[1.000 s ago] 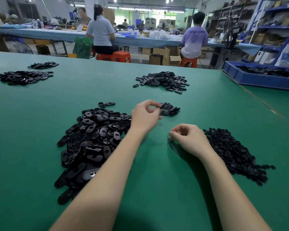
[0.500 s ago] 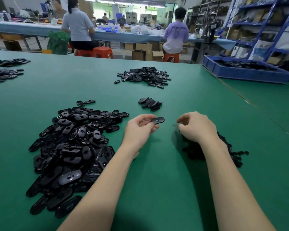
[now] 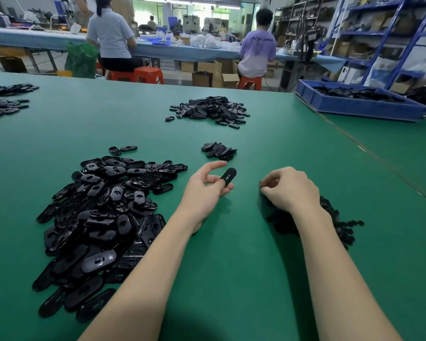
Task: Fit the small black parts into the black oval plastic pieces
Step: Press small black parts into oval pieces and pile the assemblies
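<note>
Big heap of black oval pieces (image 3: 103, 217) on the green table (image 3: 231, 267); left hand (image 3: 203, 190) pinching one oval piece (image 3: 228, 174), forefinger raised; right hand (image 3: 289, 189), fingers curled pinching a small part, over the pile of small parts (image 3: 342, 227)

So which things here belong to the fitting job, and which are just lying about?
In the job:
- left hand holding one oval piece
- right hand, fingers curled at the heap of small black parts
- big pile of oval pieces
- small stack of ovals ahead, probably finished ones

Lying about:
- far pile
- blue tray
- piles at the left edge
</note>
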Demonstrator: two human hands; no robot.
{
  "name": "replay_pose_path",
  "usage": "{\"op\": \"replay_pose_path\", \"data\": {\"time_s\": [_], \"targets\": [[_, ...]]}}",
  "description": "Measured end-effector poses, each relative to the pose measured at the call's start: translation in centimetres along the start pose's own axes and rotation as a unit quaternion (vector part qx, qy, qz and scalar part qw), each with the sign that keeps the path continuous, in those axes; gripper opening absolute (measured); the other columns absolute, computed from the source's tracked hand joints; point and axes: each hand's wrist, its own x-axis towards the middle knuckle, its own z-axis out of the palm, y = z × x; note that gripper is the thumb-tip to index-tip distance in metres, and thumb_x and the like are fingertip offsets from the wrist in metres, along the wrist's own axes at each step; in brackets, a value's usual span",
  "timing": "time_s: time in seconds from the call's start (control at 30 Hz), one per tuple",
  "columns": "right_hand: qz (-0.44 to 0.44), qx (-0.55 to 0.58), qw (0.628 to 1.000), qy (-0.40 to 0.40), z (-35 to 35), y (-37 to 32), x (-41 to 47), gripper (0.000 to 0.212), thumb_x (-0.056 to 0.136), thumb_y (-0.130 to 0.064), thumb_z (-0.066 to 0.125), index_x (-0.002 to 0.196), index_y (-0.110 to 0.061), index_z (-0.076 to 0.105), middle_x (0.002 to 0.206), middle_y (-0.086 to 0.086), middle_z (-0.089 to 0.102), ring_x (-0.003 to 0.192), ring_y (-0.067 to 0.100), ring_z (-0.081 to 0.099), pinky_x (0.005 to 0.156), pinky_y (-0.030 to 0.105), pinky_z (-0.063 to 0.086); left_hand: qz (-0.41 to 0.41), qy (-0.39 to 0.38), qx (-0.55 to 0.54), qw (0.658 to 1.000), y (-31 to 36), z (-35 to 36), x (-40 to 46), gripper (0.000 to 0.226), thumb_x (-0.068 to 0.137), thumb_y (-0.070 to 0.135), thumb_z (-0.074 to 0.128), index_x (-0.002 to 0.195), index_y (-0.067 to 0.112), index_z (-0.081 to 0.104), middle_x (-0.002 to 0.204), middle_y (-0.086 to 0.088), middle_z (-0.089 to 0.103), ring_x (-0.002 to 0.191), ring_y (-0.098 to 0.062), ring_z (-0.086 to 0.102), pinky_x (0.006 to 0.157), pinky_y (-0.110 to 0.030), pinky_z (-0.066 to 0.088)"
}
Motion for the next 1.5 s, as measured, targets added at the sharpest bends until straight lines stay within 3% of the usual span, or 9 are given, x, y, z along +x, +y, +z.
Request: {"op": "replay_pose_path", "data": {"time_s": [0.23, 0.33, 0.5, 0.67, 0.83, 0.93, 1.03, 1.1, 1.5], "targets": [[-0.018, -0.023, 0.999, 0.029, 0.9, -0.1, 0.2, 0.031, 0.097, -0.036, 0.058, 0.126, -0.037, 0.067, 0.126, -0.006, 0.067, 0.119, 0.024, 0.059, 0.089, 0.034, 0.049, -0.01, -0.003, -0.014, 1.0, 0.1, -0.2, 0.1, 0.016, 0.098, 0.002, 0.057, 0.094, 0.016, 0.064, 0.087, -0.007, 0.068, 0.076, -0.012, 0.07, 0.087, -0.026, 0.058], [-0.017, -0.036, 0.999, 0.033, 1.4, -0.2, 0.2, 0.026, 0.098, -0.036, 0.057, 0.119, -0.038, 0.072, 0.125, -0.005, 0.067, 0.116, 0.025, 0.06, 0.089, 0.034, 0.052, -0.003, -0.002, -0.01, 1.0, 0.3, -0.1, 0.1, 0.005, 0.095, 0.012, 0.066, 0.097, 0.016, 0.064, 0.083, -0.001, 0.076, 0.075, -0.011, 0.068, 0.087, -0.031, 0.058], [0.016, -0.007, 0.998, 0.067, 1.5, -0.4, 0.3, 0.017, 0.092, -0.037, 0.066, 0.104, -0.039, 0.078, 0.11, -0.006, 0.075, 0.107, 0.025, 0.066, 0.079, 0.031, 0.05, 0.022, 0.004, 0.006, 1.0, 0.7, 0.1, -0.2, 0.018, 0.093, 0.015, 0.068, 0.1, 0.031, 0.068, 0.087, 0.001, 0.078, 0.069, -0.007, 0.062, 0.058, -0.012, 0.046], [0.022, 0.019, 0.996, 0.089, 1.7, -0.8, 0.0, 0.009, 0.088, -0.031, 0.069, 0.09, -0.036, 0.076, 0.098, -0.009, 0.074, 0.099, 0.023, 0.067, 0.07, 0.027, 0.043, 0.005, 0.037, -0.023, 0.999, 0.7, -0.1, -0.2, 0.02, 0.09, 0.011, 0.069, 0.104, 0.023, 0.063, 0.082, 0.003, 0.076, 0.062, -0.014, 0.063, 0.071, -0.027, 0.053], [0.003, 0.068, 0.994, 0.084, 1.7, -1.4, -0.4, 0.006, 0.083, -0.029, 0.068, 0.084, -0.032, 0.073, 0.087, -0.014, 0.072, 0.089, 0.019, 0.065, 0.069, 0.027, 0.044, -0.01, 0.06, -0.059, 0.996, 0.7, -0.3, 0.0, 0.014, 0.093, 0.01, 0.067, 0.102, 0.021, 0.065, 0.076, 0.008, 0.077, 0.059, -0.007, 0.065, 0.06, -0.016, 0.051], [-0.012, 0.208, 0.977, 0.04, 1.3, -2.3, -0.2, 0.004, 0.08, -0.031, 0.07, 0.08, -0.033, 0.074, 0.074, -0.019, 0.071, 0.075, 0.005, 0.063, 0.067, 0.026, 0.044, -0.004, 0.07, -0.056, 0.996, 0.6, -0.4, 0.1, 0.013, 0.091, 0.013, 0.07, 0.098, 0.023, 0.064, 0.081, 0.003, 0.078, 0.061, -0.002, 0.059, 0.052, -0.01, 0.043], [-0.033, 0.403, 0.913, -0.044, 0.8, -3.5, -0.5, 0.01, 0.085, -0.021, 0.074, 0.079, -0.028, 0.076, 0.067, -0.016, 0.065, 0.05, 0.001, 0.049, 0.053, 0.018, 0.039, 0.0, 0.082, -0.09, 0.993, 0.7, -0.5, 0.2, 0.012, 0.091, 0.009, 0.07, 0.097, 0.019, 0.066, 0.078, 0.0, 0.077, 0.065, -0.004, 0.064, 0.058, -0.012, 0.047], [-0.04, 0.451, 0.887, -0.09, 0.7, -3.9, -0.8, 0.015, 0.089, -0.018, 0.073, 0.08, -0.029, 0.078, 0.076, -0.011, 0.068, 0.051, 0.006, 0.042, 0.045, 0.014, 0.033, -0.004, 0.076, -0.122, 0.99, 0.7, -0.4, 0.2, 0.011, 0.093, 0.004, 0.067, 0.098, 0.014, 0.067, 0.077, -0.001, 0.076, 0.072, -0.008, 0.07, 0.066, -0.015, 0.053], [-0.061, 0.471, 0.877, -0.078, 1.1, -3.9, -0.9, 0.02, 0.097, -0.011, 0.063, 0.091, -0.023, 0.078, 0.069, -0.006, 0.065, 0.05, 0.011, 0.044, 0.044, 0.014, 0.035, -0.033, 0.032, -0.195, 0.98, 1.2, -0.1, -0.2, 0.012, 0.093, -0.005, 0.062, 0.097, 0.006, 0.06, 0.076, -0.002, 0.077, 0.088, -0.022, 0.076, 0.082, -0.022, 0.059]]}}
